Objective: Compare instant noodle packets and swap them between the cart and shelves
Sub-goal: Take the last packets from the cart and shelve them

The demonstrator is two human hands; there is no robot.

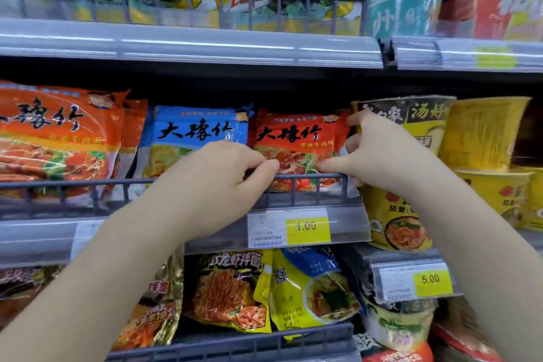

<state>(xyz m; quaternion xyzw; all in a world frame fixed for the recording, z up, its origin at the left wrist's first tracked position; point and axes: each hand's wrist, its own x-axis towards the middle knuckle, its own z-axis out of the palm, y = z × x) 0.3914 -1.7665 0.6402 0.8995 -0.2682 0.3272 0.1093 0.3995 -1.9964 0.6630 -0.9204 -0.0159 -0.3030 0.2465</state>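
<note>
A red instant noodle packet (296, 138) stands upright on the middle shelf behind a wire rail (88, 184). My left hand (223, 179) curls its fingers over the packet's lower left side at the rail. My right hand (379, 153) grips the packet's right edge, thumb low at the front and fingers behind the edge. A blue noodle packet (199, 132) stands just left of the red one, partly hidden by my left hand. Large orange packets (58, 138) fill the shelf's left end. No cart is in view.
Yellow noodle bowls (482, 135) stand to the right of my right hand. Price tags reading 1.00 (307, 228) and 5.00 (432, 279) hang on the shelf edges. The lower shelf holds black-and-yellow packets (232, 291); the upper shelf holds more packets behind a rail.
</note>
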